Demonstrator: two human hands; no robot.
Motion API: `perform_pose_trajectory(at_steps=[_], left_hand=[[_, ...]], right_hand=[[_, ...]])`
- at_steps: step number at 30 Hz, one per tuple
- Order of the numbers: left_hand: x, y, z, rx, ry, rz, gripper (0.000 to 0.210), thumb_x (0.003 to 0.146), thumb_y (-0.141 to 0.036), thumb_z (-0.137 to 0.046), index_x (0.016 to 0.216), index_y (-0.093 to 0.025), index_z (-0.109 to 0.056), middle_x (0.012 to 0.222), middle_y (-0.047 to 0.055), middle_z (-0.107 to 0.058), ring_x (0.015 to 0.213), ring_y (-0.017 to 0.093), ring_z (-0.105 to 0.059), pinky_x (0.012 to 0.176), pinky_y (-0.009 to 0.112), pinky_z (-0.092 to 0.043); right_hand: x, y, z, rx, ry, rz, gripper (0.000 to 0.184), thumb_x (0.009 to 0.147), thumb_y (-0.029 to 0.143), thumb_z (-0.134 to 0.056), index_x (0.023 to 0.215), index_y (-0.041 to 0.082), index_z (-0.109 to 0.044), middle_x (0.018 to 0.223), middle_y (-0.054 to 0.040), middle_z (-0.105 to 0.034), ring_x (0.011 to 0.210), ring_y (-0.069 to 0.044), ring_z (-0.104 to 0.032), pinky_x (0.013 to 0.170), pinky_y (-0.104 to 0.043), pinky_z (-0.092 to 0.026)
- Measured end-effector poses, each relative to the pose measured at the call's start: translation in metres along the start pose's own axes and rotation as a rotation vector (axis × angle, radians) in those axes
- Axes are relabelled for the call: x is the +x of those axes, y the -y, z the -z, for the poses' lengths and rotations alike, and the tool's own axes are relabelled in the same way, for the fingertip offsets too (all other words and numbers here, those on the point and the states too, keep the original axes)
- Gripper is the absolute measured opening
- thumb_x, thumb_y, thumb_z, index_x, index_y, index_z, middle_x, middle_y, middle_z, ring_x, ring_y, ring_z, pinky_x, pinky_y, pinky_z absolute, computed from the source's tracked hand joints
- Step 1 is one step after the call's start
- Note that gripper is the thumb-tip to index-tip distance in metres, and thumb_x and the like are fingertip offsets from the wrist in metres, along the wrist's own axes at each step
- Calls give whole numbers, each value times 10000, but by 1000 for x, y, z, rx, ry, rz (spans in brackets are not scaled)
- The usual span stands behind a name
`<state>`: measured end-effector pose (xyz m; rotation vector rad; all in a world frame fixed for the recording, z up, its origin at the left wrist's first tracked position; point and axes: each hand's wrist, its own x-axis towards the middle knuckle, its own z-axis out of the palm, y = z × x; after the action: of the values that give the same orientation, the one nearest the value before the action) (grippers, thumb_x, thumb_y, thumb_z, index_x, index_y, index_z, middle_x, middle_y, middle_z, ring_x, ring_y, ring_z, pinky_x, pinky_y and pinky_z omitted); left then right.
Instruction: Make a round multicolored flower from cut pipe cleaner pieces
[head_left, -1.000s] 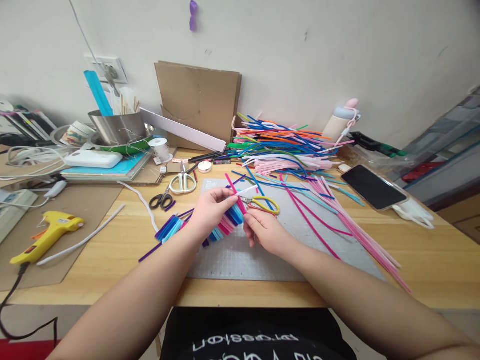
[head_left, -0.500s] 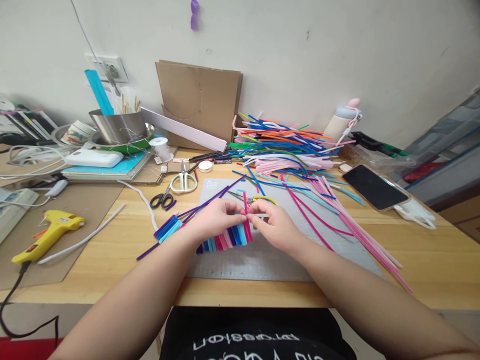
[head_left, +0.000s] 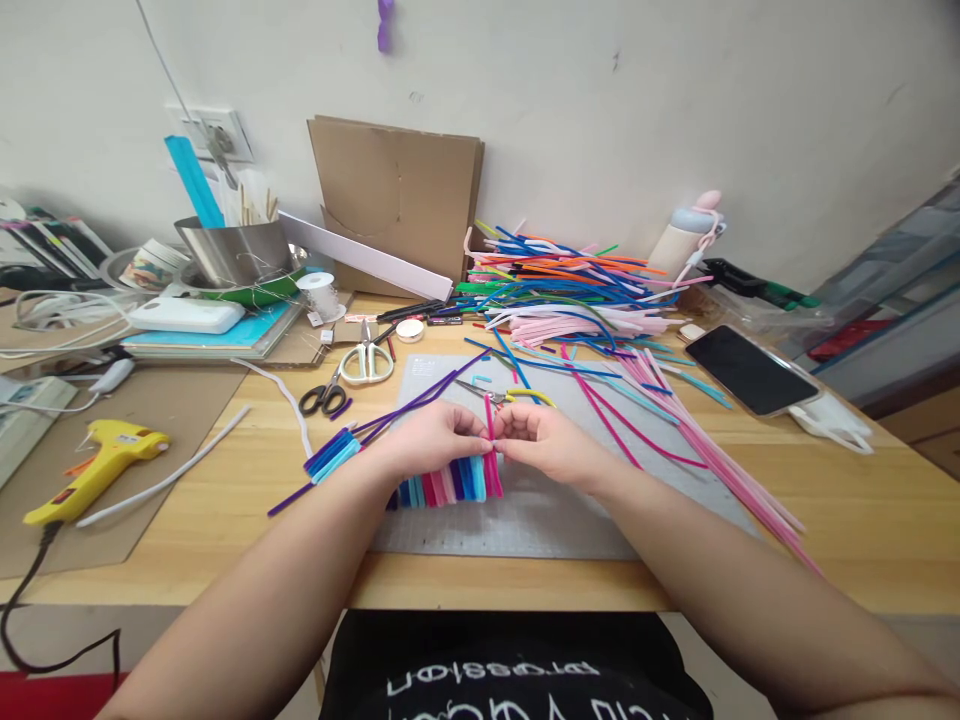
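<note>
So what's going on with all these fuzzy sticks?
Someone's left hand and right hand are pinching a bright pink fuzzy stick, at the end of a row of colourful ones. They're working over a grey mat. A yellow-handled tool lies just beyond the hands, and a big pile of fuzzy sticks sits farther back.
</note>
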<state>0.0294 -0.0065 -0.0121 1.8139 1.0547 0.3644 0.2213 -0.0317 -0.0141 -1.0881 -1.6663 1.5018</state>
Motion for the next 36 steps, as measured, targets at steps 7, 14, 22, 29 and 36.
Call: perform_pose_trajectory(at_steps=[7,14,22,29,36], left_hand=[[-1,-1,0,14,-6,16,270,722,-423,-610,776,-167,-674,721,0,-661,638,129,-551,596,236,-407],[4,-3,-1,-252,-105,-90,215,722,-359,-646,750,-147,-634,718,0,-636,656,116,-562,650,241,-430],[6,-8,-6,-534,-241,-69,282,612,-252,-758,813,-137,-596,736,-1,-646,668,109,-598,688,254,-461],[5,-7,-6,-574,-206,-47,227,621,-259,-762,719,-124,-607,685,0,-647,624,97,-589,654,241,-450],[3,-11,-5,-601,-177,-51,219,631,-251,-758,720,-122,-606,686,-4,-654,640,96,-596,675,241,-451]], right_hand=[[1,-6,-1,-84,-14,-2,91,707,212,-601,741,173,-526,682,20,-530,613,-111,-499,593,-259,-404],[2,-4,-2,19,-129,-72,208,711,338,-650,762,173,-535,606,40,-531,513,-89,-464,501,-233,-335],[1,-3,-14,274,-198,16,227,689,337,-691,785,168,-575,666,26,-548,555,-83,-446,489,-230,-300],[-1,-2,-15,301,-251,-21,241,667,333,-705,764,176,-550,608,44,-532,541,-86,-450,508,-236,-308],[-2,0,-14,300,-227,-39,238,671,307,-691,787,167,-538,614,45,-518,531,-74,-418,498,-224,-290]])
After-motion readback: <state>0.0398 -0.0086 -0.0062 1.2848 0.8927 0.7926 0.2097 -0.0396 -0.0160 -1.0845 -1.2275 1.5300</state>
